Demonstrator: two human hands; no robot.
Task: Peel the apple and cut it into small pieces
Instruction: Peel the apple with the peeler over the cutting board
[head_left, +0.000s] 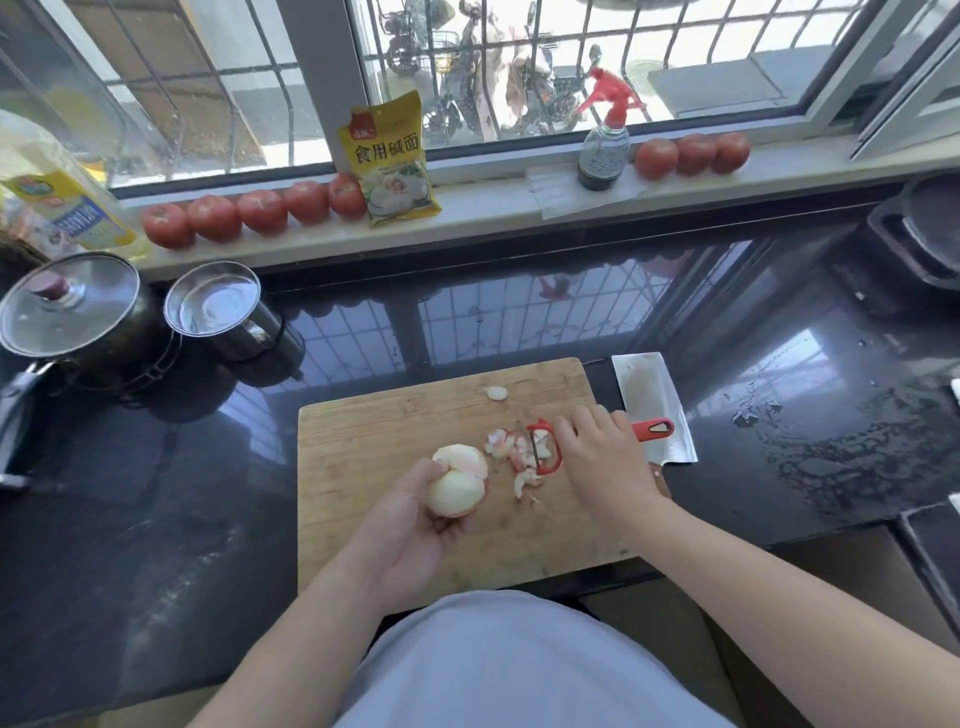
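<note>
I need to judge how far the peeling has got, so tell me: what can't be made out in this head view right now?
- Apple: the underside is hidden by the left hand, so any leftover skin there is unseen.
- Peeler: the handle's middle is covered by the right hand; the grip itself isn't visible.
- Cleaver: its handle is hidden behind the right hand and wrist.
- Pot, far left: its handle is cut off by the frame edge.

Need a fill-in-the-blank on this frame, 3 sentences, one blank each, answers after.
1. The left hand holds the mostly peeled ____ above the cutting board.
2. The right hand rests on the red ____, whose head lies among the peel scraps.
3. The cleaver lies on the counter to the ____ of the board.

Answers: apple; peeler; right
</note>
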